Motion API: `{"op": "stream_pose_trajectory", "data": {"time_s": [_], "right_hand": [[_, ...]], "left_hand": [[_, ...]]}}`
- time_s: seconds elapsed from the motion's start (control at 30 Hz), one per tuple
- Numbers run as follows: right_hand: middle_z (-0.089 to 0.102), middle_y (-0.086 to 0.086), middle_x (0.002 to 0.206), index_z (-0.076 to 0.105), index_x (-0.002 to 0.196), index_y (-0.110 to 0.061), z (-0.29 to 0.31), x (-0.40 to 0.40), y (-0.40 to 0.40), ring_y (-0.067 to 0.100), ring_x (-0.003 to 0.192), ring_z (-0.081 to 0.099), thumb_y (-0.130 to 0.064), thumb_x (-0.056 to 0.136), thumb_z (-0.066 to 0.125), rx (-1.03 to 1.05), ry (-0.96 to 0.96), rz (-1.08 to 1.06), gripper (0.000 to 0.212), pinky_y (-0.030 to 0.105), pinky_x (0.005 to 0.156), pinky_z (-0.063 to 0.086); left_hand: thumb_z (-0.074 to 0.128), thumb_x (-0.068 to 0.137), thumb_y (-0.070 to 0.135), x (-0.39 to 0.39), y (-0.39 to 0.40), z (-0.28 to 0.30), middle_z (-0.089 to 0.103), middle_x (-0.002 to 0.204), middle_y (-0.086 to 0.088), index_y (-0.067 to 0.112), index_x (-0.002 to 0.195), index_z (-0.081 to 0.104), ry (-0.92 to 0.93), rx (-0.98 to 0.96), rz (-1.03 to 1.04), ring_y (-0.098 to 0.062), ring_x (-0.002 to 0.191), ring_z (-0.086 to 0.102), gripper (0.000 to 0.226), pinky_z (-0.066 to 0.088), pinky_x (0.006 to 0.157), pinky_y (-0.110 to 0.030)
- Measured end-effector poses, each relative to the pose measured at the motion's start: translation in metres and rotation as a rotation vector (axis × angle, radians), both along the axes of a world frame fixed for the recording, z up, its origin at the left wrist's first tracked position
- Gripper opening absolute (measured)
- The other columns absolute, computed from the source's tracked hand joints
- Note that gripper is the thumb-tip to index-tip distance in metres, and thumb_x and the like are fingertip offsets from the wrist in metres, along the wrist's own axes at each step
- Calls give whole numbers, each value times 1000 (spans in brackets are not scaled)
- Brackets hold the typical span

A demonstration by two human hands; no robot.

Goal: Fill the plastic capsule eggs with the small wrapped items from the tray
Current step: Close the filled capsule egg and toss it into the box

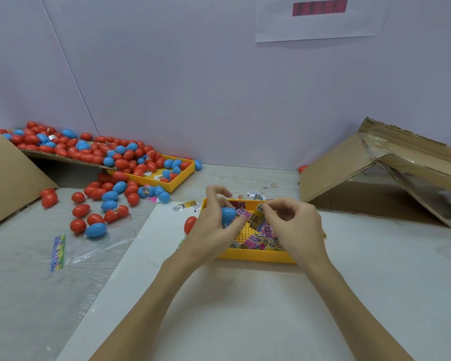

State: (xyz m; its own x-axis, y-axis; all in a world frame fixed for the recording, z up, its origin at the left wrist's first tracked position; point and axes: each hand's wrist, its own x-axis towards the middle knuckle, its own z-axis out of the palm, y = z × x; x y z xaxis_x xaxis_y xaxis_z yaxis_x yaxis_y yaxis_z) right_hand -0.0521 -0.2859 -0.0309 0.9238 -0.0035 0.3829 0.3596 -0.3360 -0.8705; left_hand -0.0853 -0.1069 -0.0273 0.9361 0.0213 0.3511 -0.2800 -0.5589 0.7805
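Filling is the step in hand: the left hand point(214, 225) grips a blue capsule egg point(228, 214) over the near-left part of the yellow tray point(255, 256), its thumb and lower fingers curled round the shell while the upper fingers arch free above it. Whether the egg is already open cannot be told, since the palm hides its seam. The right hand point(294, 222) hovers at 3 o'clock from the egg, its fingers point(267, 208) pinched together on a small yellow wrapped item point(259, 210) held just above the heap of pink and yellow wrapped items point(263, 238) lying in the tray. The tray sits on a white sheet point(219, 308) on the desk point(24, 282), dead ahead of the person.

At 10 o'clock lies the supply: a pile of red and blue eggs point(94, 152) spilling from a cardboard flap into a second yellow tray point(177, 182), with loose ones scattered nearer. One red egg point(190, 224) rests just beside the left hand, at 9 o'clock from the near tray.

The next move, as I judge it, calls for bringing the pinched item across to the egg's mouth, dropping it in, then pressing the halves shut without trapping the wrapper in the seam
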Motion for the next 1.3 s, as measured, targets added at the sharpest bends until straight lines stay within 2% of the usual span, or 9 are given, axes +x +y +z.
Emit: {"op": "stream_pose_trajectory", "data": {"time_s": [0.1,0.23,0.43,0.57,0.63,0.8,1.03,1.17,1.3], "right_hand": [[76,-8,78,79,87,-20,2,1,-2,5,79,72,-19,90,75,120,120,31,5,37,80,62],[78,0,84,78,93,-17,6,2,-5,18,88,75,-22,93,73,231,218,93,7,47,87,61],[75,-6,83,76,97,-19,5,3,-8,6,81,70,-20,97,69,113,84,155,7,22,73,55],[73,-3,79,76,93,-20,2,3,-5,14,76,68,-21,97,69,-4,-6,155,7,31,72,56],[73,-2,76,75,90,-22,1,3,-3,15,76,69,-21,96,70,-8,-15,157,8,35,73,56],[73,-7,74,74,89,-27,-1,3,-1,8,72,67,-25,96,71,-33,-3,170,8,22,66,52],[78,-10,88,78,101,-23,5,1,-5,3,85,72,-31,94,71,189,179,251,13,16,69,54],[78,-3,86,77,96,-15,3,-3,0,12,83,75,-19,91,75,310,283,291,7,21,72,59],[79,6,85,72,101,-13,5,1,-5,20,78,77,-12,95,70,436,280,191,6,28,68,63]], "left_hand": [[59,101,14,0,7,6,51,112,-9,27,112,40,150,-225,-73,-6,81,57,25,50,71,-15],[62,99,21,-1,6,8,65,92,-2,18,120,60,125,-314,-184,-10,81,68,21,53,69,-18],[59,101,29,1,-2,3,71,87,0,20,122,65,31,-247,-112,-19,75,71,23,58,66,-29],[48,107,18,2,-3,-1,59,87,12,26,103,68,91,-184,-96,-6,82,59,22,47,72,-22],[51,105,36,1,-6,-1,56,89,14,29,96,67,129,-153,-83,-3,83,55,19,41,72,-17],[69,96,29,2,-9,-8,63,95,8,21,96,68,-40,54,-28,-7,94,57,8,48,77,-21],[71,94,30,3,-9,-8,65,95,22,39,91,67,-101,-43,54,6,100,57,11,45,81,-7],[71,94,31,1,-10,-7,65,97,19,32,97,69,-100,-35,9,1,100,59,4,50,83,-15],[64,98,29,-1,-3,1,66,93,15,32,132,62,179,-284,-203,-7,91,65,34,55,83,-25]]}}
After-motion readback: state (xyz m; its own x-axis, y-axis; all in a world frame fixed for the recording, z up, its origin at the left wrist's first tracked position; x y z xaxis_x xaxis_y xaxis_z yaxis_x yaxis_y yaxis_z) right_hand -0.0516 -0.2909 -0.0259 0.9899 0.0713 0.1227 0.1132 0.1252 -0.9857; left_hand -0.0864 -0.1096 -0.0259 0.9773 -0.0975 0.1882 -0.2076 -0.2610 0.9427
